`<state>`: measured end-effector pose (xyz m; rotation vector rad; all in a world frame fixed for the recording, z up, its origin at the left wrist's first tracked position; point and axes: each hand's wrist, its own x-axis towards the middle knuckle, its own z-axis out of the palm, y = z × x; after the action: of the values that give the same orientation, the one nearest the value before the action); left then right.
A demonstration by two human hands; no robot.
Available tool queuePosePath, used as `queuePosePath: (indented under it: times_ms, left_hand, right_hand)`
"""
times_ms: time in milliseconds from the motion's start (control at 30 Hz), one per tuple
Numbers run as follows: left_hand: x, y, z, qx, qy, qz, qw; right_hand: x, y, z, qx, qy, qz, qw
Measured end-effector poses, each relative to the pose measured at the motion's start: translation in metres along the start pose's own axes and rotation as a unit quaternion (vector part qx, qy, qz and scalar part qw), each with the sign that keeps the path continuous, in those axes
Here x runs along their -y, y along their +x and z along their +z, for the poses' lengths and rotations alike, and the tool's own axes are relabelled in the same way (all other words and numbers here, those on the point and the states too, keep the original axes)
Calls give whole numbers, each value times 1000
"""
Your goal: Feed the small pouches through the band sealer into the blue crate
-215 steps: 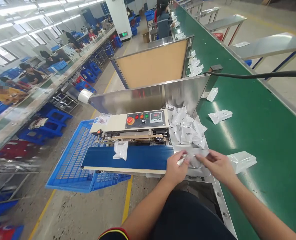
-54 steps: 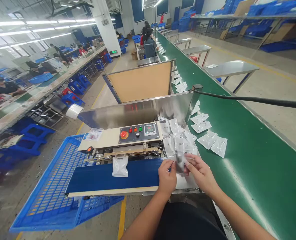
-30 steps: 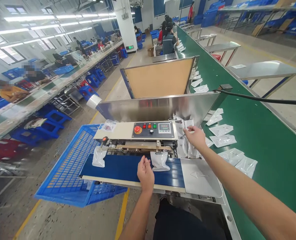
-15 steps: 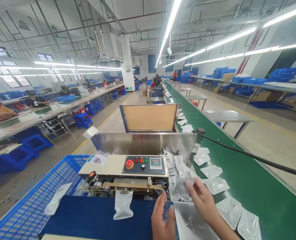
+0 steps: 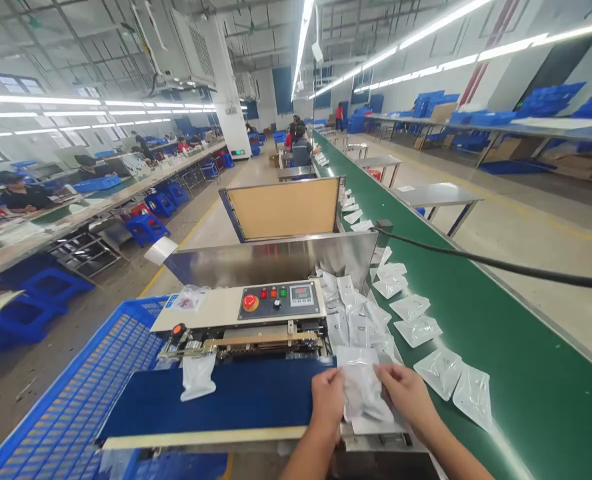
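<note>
Between my two hands is a white plastic pouch (image 5: pixel 362 390), held over the metal plate at the right end of the blue belt (image 5: pixel 256 397). My left hand (image 5: pixel 328 400) pinches its left edge, and my right hand (image 5: pixel 403 393) grips its right edge. Just behind it lies a heap of similar pouches (image 5: pixel 361 320), beside the band sealing machine (image 5: pixel 271 303). Another pouch (image 5: pixel 197 377) hangs from the sealing band at the machine's left end, its lower part over the blue belt.
A blue plastic crate (image 5: pixel 83 393) stands at the belt's left end. Along my right runs a green conveyor (image 5: pixel 476 320) with several pouches on it. A black cable (image 5: pixel 476 257) crosses above it. A steel panel (image 5: pixel 276 257) rises behind the machine. People sit at distant benches.
My right hand has brought a pouch from the heap to the plate, and my left hand has closed on it too. The sealed-side pouch has travelled left; one at the belt's end has dropped away.
</note>
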<state>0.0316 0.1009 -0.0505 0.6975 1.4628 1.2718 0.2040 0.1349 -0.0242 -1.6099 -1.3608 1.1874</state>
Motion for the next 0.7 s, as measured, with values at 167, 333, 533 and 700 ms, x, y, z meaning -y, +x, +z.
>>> queuePosePath:
  times_ms: [167, 333, 533, 700]
  left_hand:
    - [-9, 30, -12, -79, -138, -83, 984]
    - [-15, 41, -53, -109, -146, -69, 981]
    - [-21, 25, -108, -224, -71, -24, 972]
    - [-19, -17, -149, -347, 4, 85, 934]
  right_hand:
    - [9, 23, 36, 16, 71, 68, 995]
    - [32, 32, 83, 95, 64, 88, 989]
    - [8, 44, 25, 45, -36, 14, 998]
    - [-91, 52, -123, -322, -245, 154, 902]
